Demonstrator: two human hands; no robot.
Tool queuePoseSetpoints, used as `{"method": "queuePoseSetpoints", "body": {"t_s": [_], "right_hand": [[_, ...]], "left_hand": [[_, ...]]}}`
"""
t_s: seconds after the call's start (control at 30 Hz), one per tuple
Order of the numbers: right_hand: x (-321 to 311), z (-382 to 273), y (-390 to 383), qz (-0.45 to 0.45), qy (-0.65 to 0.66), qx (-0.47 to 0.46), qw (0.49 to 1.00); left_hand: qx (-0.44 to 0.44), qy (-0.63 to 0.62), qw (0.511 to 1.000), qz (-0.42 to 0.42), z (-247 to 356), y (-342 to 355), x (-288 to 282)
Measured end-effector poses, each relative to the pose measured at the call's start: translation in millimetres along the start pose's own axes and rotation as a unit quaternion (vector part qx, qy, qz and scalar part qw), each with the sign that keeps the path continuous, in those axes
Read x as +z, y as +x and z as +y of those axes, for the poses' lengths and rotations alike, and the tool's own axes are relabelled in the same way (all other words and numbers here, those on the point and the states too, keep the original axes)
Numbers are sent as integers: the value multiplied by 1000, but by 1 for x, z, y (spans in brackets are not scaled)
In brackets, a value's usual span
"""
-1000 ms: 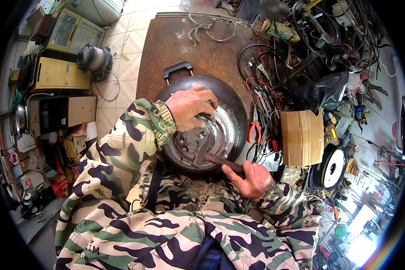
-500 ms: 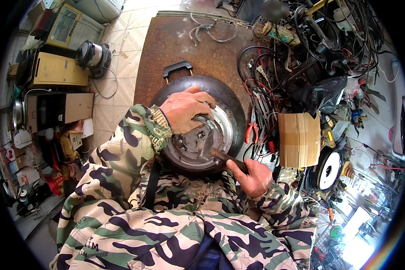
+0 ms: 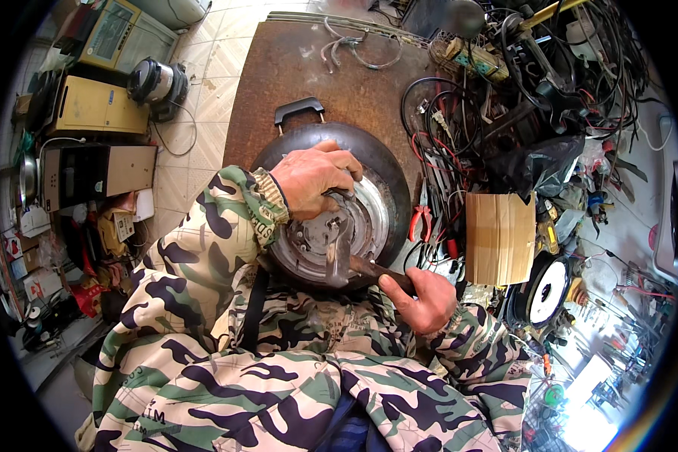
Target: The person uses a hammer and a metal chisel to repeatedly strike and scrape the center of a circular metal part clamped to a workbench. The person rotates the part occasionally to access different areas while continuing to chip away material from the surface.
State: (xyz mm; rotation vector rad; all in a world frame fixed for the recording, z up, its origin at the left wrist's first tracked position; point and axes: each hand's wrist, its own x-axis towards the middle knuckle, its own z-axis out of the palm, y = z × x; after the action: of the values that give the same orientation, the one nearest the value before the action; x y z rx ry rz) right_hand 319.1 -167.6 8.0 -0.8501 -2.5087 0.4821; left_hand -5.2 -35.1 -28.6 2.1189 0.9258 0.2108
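A round dark pan [image 3: 388,162] lies bottom up in front of me, a worn silvery metal disc [image 3: 309,245] showing in its underside. On its far side stands a black loop handle [image 3: 297,108]. My left hand [image 3: 311,182] rests over the disc, its fingers closed round a small grey metal piece [image 3: 342,197], mostly hidden, whose kind I cannot make out. Wrapped in my right hand [image 3: 423,300] is the wooden handle of a hammer [image 3: 340,252]. The steel head is over the near part of the disc, just below the left fingers; whether it touches cannot be seen.
Under the pan is a brown board [image 3: 260,83] with a grey cable loop [image 3: 361,51]. To the right lie red-handled pliers [image 3: 421,218], tangled wires, a cardboard box [image 3: 500,239] and a white-faced reel [image 3: 550,288]. A pot-shaped appliance [image 3: 158,87] stands at far left.
The hammer head, blurred before, is now sharper and has shifted slightly toward me and to the left. My left hand stays at nearly the same place on the pan.
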Motion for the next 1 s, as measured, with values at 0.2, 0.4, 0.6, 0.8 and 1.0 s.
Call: {"method": "queuePoseSetpoints", "body": {"t_s": [0.2,0.4,0.6,0.8,1.0], "right_hand": [[-4,7,-9,-39,-12,7,999],[4,12,-9,-16,-26,-34,999],[-2,19,-1,-53,-22,-42,997],[-3,24,-2,-68,-18,-53,996],[-3,26,1,-89,-12,-47,995]], "left_hand": [[-12,-7,1000,0,5,-4,-3],[-21,-7,1000,-13,8,1,-5],[-26,-18,999,-11,9,0,-5],[-15,-18,1000,-5,7,2,-4],[-17,-21,1000,-13,9,2,-5]]}}
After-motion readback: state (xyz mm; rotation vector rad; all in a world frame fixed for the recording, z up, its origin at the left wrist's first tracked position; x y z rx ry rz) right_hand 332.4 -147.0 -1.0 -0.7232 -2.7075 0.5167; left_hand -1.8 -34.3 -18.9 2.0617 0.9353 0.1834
